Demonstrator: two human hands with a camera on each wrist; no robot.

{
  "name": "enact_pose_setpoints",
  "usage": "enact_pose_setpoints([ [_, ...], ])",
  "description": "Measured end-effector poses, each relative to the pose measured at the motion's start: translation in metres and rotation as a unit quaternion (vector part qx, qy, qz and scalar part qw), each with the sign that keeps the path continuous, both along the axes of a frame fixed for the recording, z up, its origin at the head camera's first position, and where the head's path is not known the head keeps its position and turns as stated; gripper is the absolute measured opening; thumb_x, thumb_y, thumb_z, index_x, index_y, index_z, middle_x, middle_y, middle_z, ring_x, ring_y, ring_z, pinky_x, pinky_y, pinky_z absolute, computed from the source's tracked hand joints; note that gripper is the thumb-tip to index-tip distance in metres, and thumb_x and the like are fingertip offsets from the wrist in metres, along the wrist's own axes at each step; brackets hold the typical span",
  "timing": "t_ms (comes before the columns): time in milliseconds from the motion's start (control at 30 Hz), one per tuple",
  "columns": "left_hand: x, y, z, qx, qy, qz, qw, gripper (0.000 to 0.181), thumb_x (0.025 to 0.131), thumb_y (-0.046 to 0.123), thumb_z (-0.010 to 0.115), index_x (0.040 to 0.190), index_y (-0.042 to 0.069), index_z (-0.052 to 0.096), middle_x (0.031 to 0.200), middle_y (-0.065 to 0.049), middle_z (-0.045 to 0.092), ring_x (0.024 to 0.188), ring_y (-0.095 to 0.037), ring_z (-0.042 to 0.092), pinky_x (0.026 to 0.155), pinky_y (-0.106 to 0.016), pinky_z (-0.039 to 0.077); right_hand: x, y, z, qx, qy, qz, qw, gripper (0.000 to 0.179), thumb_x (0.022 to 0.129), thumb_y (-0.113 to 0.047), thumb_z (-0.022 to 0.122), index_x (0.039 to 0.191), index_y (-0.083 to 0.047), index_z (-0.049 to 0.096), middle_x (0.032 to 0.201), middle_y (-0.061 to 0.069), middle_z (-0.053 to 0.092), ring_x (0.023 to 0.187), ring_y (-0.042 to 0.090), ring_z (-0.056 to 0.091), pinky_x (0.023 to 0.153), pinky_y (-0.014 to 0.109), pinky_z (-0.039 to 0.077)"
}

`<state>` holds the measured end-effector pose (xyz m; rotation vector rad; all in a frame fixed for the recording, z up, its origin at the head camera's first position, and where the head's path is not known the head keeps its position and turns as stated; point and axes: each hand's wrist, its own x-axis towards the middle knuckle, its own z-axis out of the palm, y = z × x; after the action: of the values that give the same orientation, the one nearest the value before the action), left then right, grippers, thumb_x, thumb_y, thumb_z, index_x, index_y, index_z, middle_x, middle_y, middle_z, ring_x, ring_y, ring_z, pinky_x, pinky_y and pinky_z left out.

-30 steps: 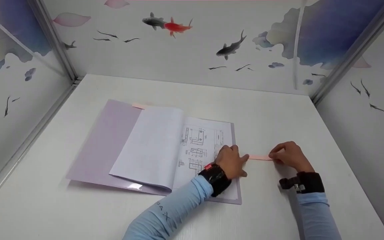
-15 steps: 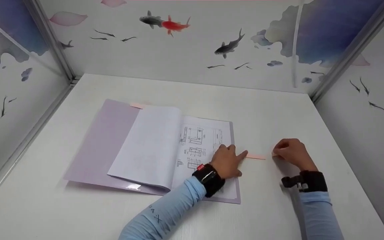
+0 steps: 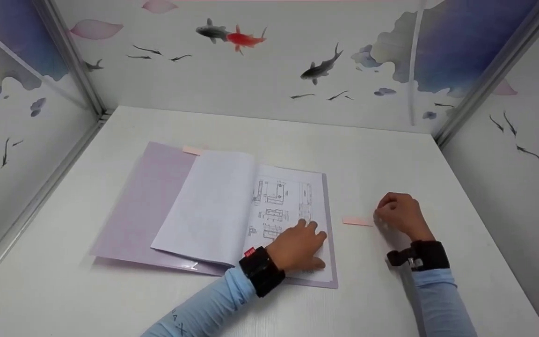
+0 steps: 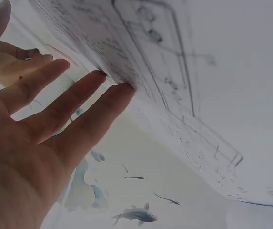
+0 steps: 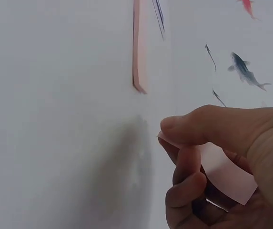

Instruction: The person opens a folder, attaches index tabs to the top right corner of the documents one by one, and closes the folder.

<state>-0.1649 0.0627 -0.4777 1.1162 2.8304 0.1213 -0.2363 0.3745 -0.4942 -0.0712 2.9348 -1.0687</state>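
Observation:
My left hand [image 3: 298, 247] lies over the right page [image 3: 314, 189] of a folder, its fingers spread. That page carries technical drawings. In the left wrist view straight fingers [image 4: 86, 117] touch the printed sheet. My right hand [image 3: 401, 214] is over the table, right of the folder. Between thumb and forefinger it pinches a pale pink sticky note [image 5: 234, 179], which curves back toward the palm. A thin pad of pink sticky notes [image 3: 357, 222] lies on the table between the folder and my right hand.
The folder's lilac cover [image 3: 141, 196] lies spread to the left, under a turned white sheet [image 3: 208, 201]. A pink tab [image 3: 192, 150] sticks out at that sheet's top corner. White panels printed with fish [image 3: 321, 69] wall in the white table [image 3: 367, 159] at the back and sides.
My right hand has peeled a sticky note off the pad and drawn it away to the right. My left hand has let go of the pad and shifted left onto the page.

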Motion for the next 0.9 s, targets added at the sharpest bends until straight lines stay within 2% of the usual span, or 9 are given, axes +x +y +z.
enact_pose_setpoints([
  [100,0.003,-0.001,-0.003,-0.015,0.021,-0.005,0.9997,0.052,0.090,0.049,0.075,0.130,0.017,0.068,0.123,-0.004,0.065,0.102,-0.020,0.055,0.083,-0.030,0.057,-0.006,-0.011,0.000,-0.001,0.012,0.022,0.9997,0.009,0.091,-0.010,0.068,0.097,-0.003,0.069,0.083,0.013,0.072,0.073,0.022,0.060,0.064,0.033,0.050],
  [300,0.005,-0.002,-0.008,-0.016,0.026,0.004,0.9995,0.051,0.089,0.050,0.076,0.130,0.021,0.069,0.128,-0.002,0.064,0.106,-0.021,0.056,0.087,-0.034,0.057,-0.022,-0.043,0.001,-0.013,0.027,0.039,0.9988,0.013,0.094,-0.011,0.068,0.103,-0.003,0.072,0.104,0.018,0.075,0.095,0.031,0.068,0.079,0.035,0.051],
  [433,0.007,-0.004,-0.010,-0.013,0.027,0.005,0.9995,0.050,0.089,0.051,0.076,0.129,0.021,0.070,0.126,-0.002,0.064,0.104,-0.020,0.056,0.084,-0.034,0.057,-0.034,-0.067,0.000,-0.051,0.023,0.034,0.9979,0.015,0.095,-0.011,0.068,0.106,-0.002,0.073,0.104,0.019,0.075,0.092,0.030,0.071,0.078,0.033,0.054],
  [533,0.008,-0.006,-0.010,-0.012,0.034,0.005,0.9994,0.050,0.089,0.051,0.076,0.127,0.020,0.071,0.124,-0.002,0.064,0.103,-0.020,0.057,0.081,-0.034,0.057,-0.047,-0.085,-0.001,-0.082,0.012,0.017,0.9964,0.014,0.094,-0.010,0.067,0.104,-0.002,0.072,0.103,0.017,0.073,0.085,0.025,0.069,0.073,0.030,0.054],
  [667,0.008,-0.006,-0.011,-0.009,0.038,0.007,0.9992,0.049,0.088,0.051,0.077,0.127,0.020,0.071,0.122,-0.002,0.065,0.102,-0.020,0.057,0.080,-0.034,0.058,-0.067,-0.108,-0.003,-0.108,-0.012,-0.009,0.9941,0.015,0.094,-0.011,0.066,0.106,-0.003,0.072,0.110,0.016,0.071,0.085,0.023,0.066,0.071,0.028,0.052],
  [800,0.008,-0.006,-0.010,-0.011,0.033,0.007,0.9994,0.052,0.088,0.052,0.077,0.129,0.021,0.070,0.126,-0.002,0.064,0.105,-0.020,0.057,0.083,-0.035,0.058,-0.082,-0.124,-0.006,-0.128,-0.027,-0.049,0.9902,0.018,0.096,-0.012,0.066,0.110,-0.003,0.073,0.116,0.017,0.070,0.092,0.027,0.063,0.075,0.030,0.051],
  [900,0.007,-0.005,-0.010,-0.013,0.027,0.010,0.9995,0.054,0.088,0.052,0.078,0.131,0.021,0.069,0.131,-0.002,0.063,0.110,-0.021,0.058,0.086,-0.036,0.058,-0.089,-0.131,-0.006,-0.144,-0.034,-0.076,0.9861,0.020,0.096,-0.014,0.068,0.112,-0.003,0.074,0.118,0.017,0.070,0.100,0.028,0.062,0.083,0.032,0.049],
])
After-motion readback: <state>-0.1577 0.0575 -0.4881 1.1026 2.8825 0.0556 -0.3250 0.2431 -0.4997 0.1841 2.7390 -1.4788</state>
